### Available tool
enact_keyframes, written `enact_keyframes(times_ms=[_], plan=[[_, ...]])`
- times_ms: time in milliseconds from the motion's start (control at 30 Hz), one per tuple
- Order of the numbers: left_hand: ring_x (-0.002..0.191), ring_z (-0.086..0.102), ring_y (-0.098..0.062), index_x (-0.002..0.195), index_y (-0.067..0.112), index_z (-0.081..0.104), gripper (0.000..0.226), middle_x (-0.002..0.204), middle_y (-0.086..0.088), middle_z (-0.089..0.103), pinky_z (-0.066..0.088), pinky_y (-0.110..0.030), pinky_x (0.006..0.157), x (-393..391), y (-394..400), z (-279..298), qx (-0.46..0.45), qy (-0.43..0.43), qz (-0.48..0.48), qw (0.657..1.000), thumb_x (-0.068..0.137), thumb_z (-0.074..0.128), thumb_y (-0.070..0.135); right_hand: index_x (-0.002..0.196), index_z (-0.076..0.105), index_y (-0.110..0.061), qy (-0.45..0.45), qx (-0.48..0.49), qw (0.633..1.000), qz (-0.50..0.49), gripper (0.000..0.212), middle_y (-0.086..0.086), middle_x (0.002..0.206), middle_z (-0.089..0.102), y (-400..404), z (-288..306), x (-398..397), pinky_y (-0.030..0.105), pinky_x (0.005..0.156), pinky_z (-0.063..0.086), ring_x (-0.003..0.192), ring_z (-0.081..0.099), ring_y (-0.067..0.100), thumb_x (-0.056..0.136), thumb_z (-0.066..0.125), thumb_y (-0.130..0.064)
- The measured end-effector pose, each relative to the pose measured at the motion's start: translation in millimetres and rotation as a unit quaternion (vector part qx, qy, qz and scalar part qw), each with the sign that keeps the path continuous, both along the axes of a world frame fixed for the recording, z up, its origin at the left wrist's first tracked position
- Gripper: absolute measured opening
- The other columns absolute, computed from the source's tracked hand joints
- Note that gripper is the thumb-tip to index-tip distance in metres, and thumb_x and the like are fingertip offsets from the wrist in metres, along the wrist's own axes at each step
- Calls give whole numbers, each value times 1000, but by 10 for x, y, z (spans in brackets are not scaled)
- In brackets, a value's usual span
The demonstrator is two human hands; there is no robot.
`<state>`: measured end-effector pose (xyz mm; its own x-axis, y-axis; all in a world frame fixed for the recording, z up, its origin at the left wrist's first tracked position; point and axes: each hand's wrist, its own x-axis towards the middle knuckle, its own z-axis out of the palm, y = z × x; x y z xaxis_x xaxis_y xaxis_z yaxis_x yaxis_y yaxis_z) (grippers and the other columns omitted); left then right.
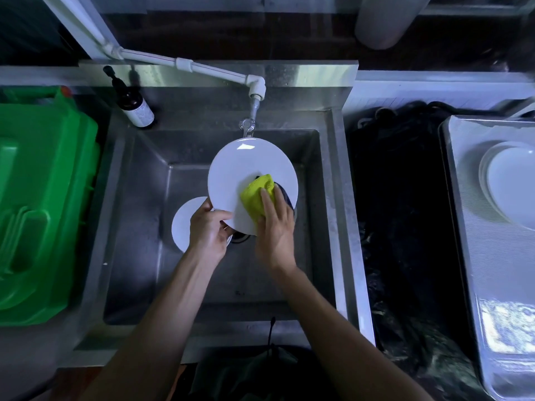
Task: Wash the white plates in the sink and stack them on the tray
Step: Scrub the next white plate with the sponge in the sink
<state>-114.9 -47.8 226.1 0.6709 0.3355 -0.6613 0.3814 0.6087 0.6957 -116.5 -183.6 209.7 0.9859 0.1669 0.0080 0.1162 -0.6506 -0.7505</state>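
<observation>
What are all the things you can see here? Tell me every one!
held plate: 1, white, over the sink
second plate: 1, white, in the sink
sponge: 1, yellow, on held plate
sink: 1, steel, centre
tap: 1, white, above sink
bottle: 1, dark, sink's back-left corner
bin: 1, green, left
tray: 1, silver, right
washed plates: white, on tray, count unclear
left hand: grips held plate
right hand: presses sponge
</observation>
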Motion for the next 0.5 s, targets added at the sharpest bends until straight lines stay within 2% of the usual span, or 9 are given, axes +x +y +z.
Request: enact_keyframes(times_ms=[167,267,367,500], plan=[[77,62,-30,96,13,71,47,86,-14,67,49,-34,67,-28,15,28,-1,-17,5,1000,71,46,-18,148,43,-8,-12,53,998,24,49,18,160,26,204,91,-253,47,112,33,138,35,37,99,40,-18],[81,60,-32,94,14,72,48,92,-18,63,48,-39,72,-73,42,35,-2,-26,-4,1000,69,47,-18,147,44,-9,-38,39,998,18,49,17,159,29,169,53,-281,49,111,36,139,37,36,99,51,-12],[83,66,-34,96,14,74,50,96,-19,69,53,-45,78,-97,41,35,7,-29,-7,1000,71,48,-20,150,42,-14,-42,11,999,1,54,12,161,28,92,-8,-277,52,108,37,141,35,34,98,54,-7],[81,68,-30,84,20,77,46,94,-11,72,58,-41,73,-138,38,29,14,-29,-13,999,69,52,-16,152,39,-22,-12,-19,998,-63,56,4,163,25,-31,-71,-193,53,109,33,143,29,30,98,51,-9]])
